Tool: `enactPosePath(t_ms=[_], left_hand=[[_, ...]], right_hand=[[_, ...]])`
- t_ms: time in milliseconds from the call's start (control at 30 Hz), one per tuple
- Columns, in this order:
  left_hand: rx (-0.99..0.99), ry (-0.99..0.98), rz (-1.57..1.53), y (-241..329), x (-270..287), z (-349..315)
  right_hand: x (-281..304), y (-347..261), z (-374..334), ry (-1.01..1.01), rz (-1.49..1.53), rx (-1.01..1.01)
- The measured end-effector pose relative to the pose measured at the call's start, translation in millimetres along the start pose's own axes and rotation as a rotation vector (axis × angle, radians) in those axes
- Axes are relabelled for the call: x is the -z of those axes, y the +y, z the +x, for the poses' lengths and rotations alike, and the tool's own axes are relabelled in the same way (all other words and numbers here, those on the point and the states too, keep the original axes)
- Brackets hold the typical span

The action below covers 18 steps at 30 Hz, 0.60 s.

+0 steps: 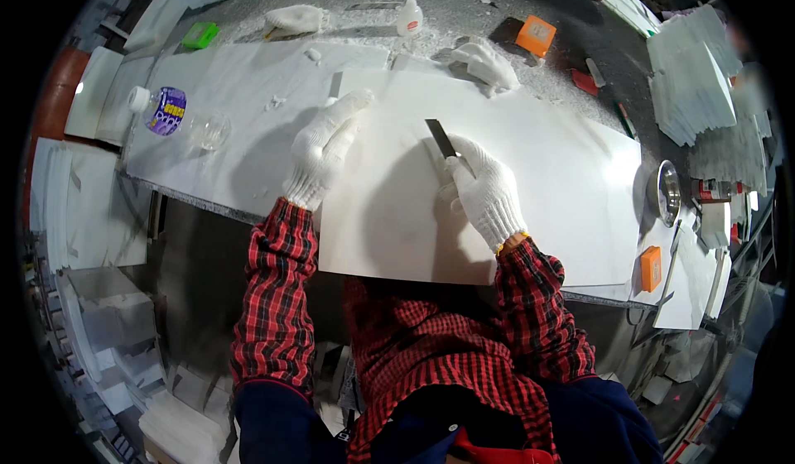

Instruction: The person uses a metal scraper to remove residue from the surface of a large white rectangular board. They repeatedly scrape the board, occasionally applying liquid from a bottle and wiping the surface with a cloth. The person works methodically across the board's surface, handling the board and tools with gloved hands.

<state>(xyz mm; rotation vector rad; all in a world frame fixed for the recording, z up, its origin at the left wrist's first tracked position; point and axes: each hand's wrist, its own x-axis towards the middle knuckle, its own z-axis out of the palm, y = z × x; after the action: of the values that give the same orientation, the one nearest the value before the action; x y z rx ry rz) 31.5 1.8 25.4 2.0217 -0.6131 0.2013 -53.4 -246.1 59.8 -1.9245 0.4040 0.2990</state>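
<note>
Both hands wear white knitted gloves below red-and-black checked sleeves. My right hand (479, 181) is closed around a flat dark metal strip (440, 138), which could be a file or a scraper blade. The strip points up and to the left above a large white panel (546, 174). At the panel's left edge lies my left hand (326, 143), its fingers stretched out and pointing away from me. It appears to touch the edge, with nothing gripped in it. The panel's front edge overhangs the bench near my body.
A clear bottle with a purple label (166, 111) lies at left. Toward the back are a green box (199, 35), a small white squeeze bottle (409, 15), crumpled gloves (489, 65) and an orange box (536, 35). A metal bowl (667, 192) and stacked white slabs (691, 83) stand right.
</note>
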Motion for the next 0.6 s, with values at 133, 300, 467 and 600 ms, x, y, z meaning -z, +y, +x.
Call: enactPosePath(t_ms=[133, 300, 467, 600], left_hand=[[-0.153, -0.085, 0.451, -7, -1, 2], [-0.211, -0.144, 0.658, -11, -16, 6], [-0.322, -0.304, 0.606, 2, -22, -4], [-0.278, -0.384, 0.468, 14, -4, -10]], right_hand=[[-2, 6, 4, 0.040, -0.011, 0.051], [-2, 3, 5, 0.090, -0.222, 0.077], [1, 14, 11, 0.140, -0.441, 0.169], [3, 8, 10, 0.095, -0.347, 0.085]])
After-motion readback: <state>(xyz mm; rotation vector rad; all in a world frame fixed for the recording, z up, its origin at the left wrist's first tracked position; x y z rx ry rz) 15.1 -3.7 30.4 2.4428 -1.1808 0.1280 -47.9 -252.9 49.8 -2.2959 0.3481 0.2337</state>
